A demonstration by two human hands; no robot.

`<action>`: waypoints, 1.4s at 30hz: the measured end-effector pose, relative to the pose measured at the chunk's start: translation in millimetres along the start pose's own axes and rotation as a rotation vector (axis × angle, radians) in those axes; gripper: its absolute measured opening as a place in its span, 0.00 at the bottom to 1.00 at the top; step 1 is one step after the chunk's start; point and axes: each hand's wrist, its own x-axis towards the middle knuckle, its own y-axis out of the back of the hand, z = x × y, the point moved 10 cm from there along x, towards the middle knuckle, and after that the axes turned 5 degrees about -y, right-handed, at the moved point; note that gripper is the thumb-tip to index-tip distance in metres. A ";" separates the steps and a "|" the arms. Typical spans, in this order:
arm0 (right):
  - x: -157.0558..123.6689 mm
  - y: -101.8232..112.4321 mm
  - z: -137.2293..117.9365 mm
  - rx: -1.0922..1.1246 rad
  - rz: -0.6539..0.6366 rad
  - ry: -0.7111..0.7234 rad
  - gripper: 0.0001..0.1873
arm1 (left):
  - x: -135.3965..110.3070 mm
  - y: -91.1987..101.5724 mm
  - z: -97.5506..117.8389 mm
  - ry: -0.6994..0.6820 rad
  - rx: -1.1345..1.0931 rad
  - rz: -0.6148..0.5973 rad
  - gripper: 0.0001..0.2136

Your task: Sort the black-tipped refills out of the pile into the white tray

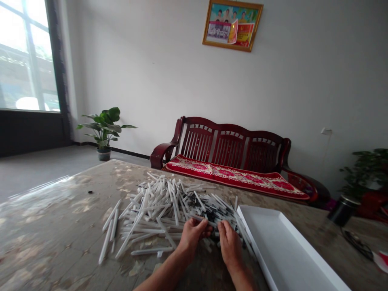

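While our left hand pinches one slim stick between thumb and fingers at the near side of the pile, our right hand has its fingers drawn close together at the stick's right end; we cannot tell whether they grip it. We see the pile spread over the middle of the table, mostly pale sticks on the left, with dark ones mixed in towards the right. A few sticks lie apart at its left edge, and one lies across the near side, left of our left hand. Just right of the pile we have a shallow white tray, running from far to near. Beyond the table's far edge we see a dark red bench with a patterned red cloth on its seat.
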 end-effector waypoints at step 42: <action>1.7 3.3 -0.7 0.462 -0.082 -0.174 0.20 | -46.6 -39.3 -21.5 0.612 -0.067 -0.501 0.21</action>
